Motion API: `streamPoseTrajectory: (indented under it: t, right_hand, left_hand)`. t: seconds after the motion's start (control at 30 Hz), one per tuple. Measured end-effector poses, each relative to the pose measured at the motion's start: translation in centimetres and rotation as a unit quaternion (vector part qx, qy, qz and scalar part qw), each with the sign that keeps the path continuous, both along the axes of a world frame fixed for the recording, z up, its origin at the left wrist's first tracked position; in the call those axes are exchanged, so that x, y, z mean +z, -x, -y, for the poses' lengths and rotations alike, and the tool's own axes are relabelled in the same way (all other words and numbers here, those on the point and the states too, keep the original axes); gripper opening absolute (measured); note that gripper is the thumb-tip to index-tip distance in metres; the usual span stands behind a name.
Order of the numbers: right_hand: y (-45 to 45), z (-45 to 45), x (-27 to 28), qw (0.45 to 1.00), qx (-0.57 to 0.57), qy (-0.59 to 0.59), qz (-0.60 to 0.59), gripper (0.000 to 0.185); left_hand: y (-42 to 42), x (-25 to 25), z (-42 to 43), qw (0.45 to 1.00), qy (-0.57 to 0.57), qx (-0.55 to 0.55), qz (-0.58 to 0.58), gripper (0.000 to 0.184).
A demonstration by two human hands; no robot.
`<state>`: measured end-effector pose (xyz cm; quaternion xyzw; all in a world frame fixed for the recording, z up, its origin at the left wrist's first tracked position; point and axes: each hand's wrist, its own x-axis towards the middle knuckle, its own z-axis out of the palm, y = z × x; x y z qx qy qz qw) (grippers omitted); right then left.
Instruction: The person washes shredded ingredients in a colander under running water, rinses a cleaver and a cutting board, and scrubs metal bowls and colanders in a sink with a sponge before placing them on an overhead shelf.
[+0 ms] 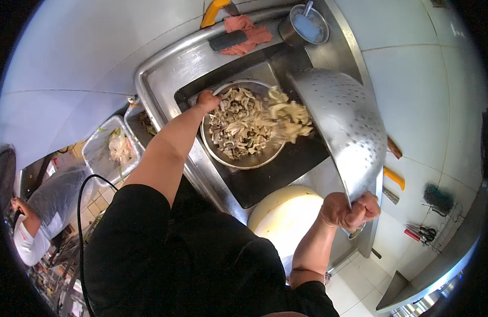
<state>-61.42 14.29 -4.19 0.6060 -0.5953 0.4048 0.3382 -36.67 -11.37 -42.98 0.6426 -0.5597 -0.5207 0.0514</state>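
A large perforated metal colander is tipped on its side, and my right hand grips it by its near edge. Pale sliced pieces that look like mushrooms, blurred by motion, tumble from its lip. Below them, a round metal bowl is well filled with similar cut pieces. My left hand is closed on the left rim of this bowl. The bowl rests on a dark board or mat over the steel sink counter.
A round cream-coloured board lies by my right forearm. Behind the bowl are a red cloth, a dark block and a metal pot. Tools with yellow handles hang at right. At left are a lined bin and another person.
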Motion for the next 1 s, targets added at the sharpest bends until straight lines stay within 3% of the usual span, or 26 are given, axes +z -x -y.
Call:
streamPoseTrajectory:
  t: [0.13,0.23,0.27,0.4,0.47,0.53,0.57,0.63,0.7,0.77,0.8,0.83,0.87,1.0]
  right_hand:
    - [0.9,-0.8,1.2,0.992,0.102,0.058,0.045,0.017]
    - [0.7,-1.2,1.5,0.914,0.194,0.122,0.334,0.016]
    - [0.6,-1.1,1.4,0.914,0.195,0.122,0.334,0.016]
    - [0.5,-1.0,-0.2,0.966,-0.029,0.091,0.24,0.008]
    - [-0.1,-0.7,-1.9,0.969,-0.095,0.022,0.229,0.012]
    - [0.1,-1.5,-4.2,0.946,-0.134,-0.065,0.289,0.012]
    - [-1.1,-0.5,-4.6,0.921,-0.111,-0.082,0.363,0.012]
    - [1.7,-2.0,-10.6,0.862,-0.111,-0.129,0.477,0.012]
    - [3.2,-1.2,-14.4,0.711,-0.1,-0.133,0.684,0.016]
    - [3.1,2.3,-14.9,0.648,-0.089,-0.123,0.747,0.024]
    - [3.8,3.3,-15.6,0.65,-0.089,-0.118,0.746,0.024]
    - [4.5,4.2,-16.6,0.618,-0.088,-0.127,0.771,0.032]
    - [5.3,5.0,-17.5,0.584,-0.085,-0.136,0.795,0.042]
    - [6.1,9.2,-17.8,0.536,-0.116,-0.129,0.826,0.046]
  left_hand:
    - [-0.1,-0.4,0.5,0.999,-0.033,0.003,-0.007,0.073]
    - [-0.2,-1.2,0.5,0.996,-0.066,0.029,-0.043,0.074]
    - [-0.2,-1.4,0.6,0.996,-0.066,0.03,-0.044,0.074]
    - [-0.2,-2.3,0.3,0.999,-0.019,0.026,-0.019,0.071]
    - [0.1,-2.5,0.5,1.0,0.012,0.027,-0.006,0.069]
    - [0.0,-0.6,0.2,0.999,-0.014,0.046,-0.007,0.069]
    - [0.2,1.7,0.2,0.999,-0.014,0.033,0.024,0.069]
    - [0.3,0.0,0.4,0.999,0.0,0.026,0.028,0.07]
    - [0.4,-2.8,0.3,0.998,0.014,0.051,0.018,0.07]
    - [-0.1,-4.7,0.4,0.999,-0.012,0.047,-0.002,0.067]
    - [0.0,-4.9,0.7,0.998,-0.038,0.049,-0.02,0.064]
    - [0.1,-3.0,0.8,0.999,-0.04,0.032,-0.001,0.052]
    - [0.2,-2.0,0.7,0.999,-0.037,0.03,-0.003,0.052]
    - [0.1,-1.6,0.2,0.995,-0.014,0.089,-0.033,0.037]
